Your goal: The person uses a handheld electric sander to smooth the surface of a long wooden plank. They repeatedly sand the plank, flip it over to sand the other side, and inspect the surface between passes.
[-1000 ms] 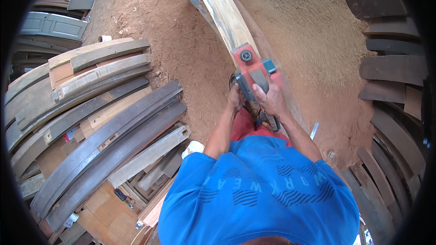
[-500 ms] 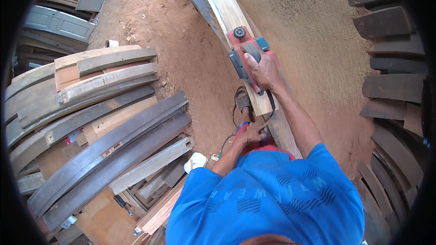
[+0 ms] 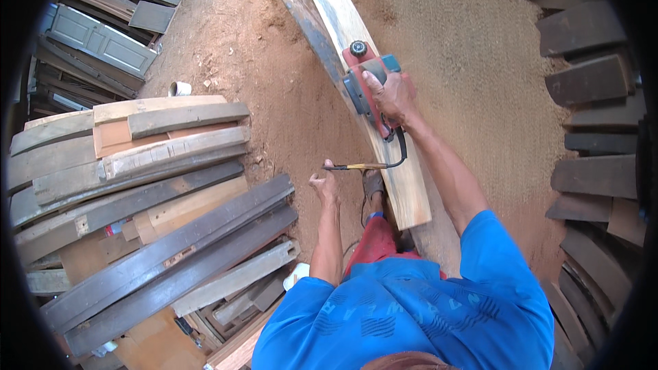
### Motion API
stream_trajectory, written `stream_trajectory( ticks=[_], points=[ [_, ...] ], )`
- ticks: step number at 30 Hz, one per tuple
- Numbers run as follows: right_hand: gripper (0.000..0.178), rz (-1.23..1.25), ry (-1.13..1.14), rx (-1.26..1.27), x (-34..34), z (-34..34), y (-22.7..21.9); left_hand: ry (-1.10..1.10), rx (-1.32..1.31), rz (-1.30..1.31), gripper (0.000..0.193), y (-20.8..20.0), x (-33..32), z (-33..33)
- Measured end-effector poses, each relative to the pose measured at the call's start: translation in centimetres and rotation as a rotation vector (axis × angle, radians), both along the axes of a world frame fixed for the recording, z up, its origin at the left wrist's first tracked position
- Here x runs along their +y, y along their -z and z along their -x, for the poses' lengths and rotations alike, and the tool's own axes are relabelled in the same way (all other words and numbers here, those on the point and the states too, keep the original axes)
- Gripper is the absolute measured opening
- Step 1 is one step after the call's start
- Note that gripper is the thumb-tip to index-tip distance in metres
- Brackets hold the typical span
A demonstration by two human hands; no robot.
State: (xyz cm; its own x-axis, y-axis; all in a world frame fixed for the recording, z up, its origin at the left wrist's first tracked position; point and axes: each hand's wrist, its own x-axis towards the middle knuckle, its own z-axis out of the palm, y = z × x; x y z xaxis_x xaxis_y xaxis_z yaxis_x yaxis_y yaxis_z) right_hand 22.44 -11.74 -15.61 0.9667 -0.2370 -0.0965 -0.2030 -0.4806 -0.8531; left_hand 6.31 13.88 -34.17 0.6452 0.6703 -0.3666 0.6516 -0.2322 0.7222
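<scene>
The fingers of my right hand (image 3: 391,94) are clamped on the handle of the red planer (image 3: 373,67), which is positioned on the pale board (image 3: 406,199). The fingers of my left hand (image 3: 327,183) are curled, pinching the power cord (image 3: 367,166) left of the board. A dark plank (image 3: 308,20) shows along the board's left edge. Stacked timbers (image 3: 171,226) lie farther left; sawdust (image 3: 473,62) covers the ground rightward.

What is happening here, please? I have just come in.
A person in a blue shirt grips a red and grey power planer with the right hand, on a pale wooden board. The left hand holds the planer's cord out to the left of the board. More timber lies piled at the left.
</scene>
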Motion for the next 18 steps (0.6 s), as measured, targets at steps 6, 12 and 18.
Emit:
stream_trajectory(
  ticks=[6, 12, 18],
  points=[
    [0.077, 0.024, -0.019, 0.0, 0.2, -7.9, -1.0, 0.288, -0.146, 0.458, 0.063, 1.3, -5.0, -13.7],
    [0.078, 0.045, -0.008, 0.034, -0.3, -16.0, -0.8, 0.306, 0.006, 0.18, 0.086, -4.0, -11.2, -19.7],
    [0.08, 0.072, 0.029, 0.026, -0.6, -24.0, -0.1, 0.688, -0.187, -0.284, 0.094, -10.0, -15.6, -14.4]
  ],
)
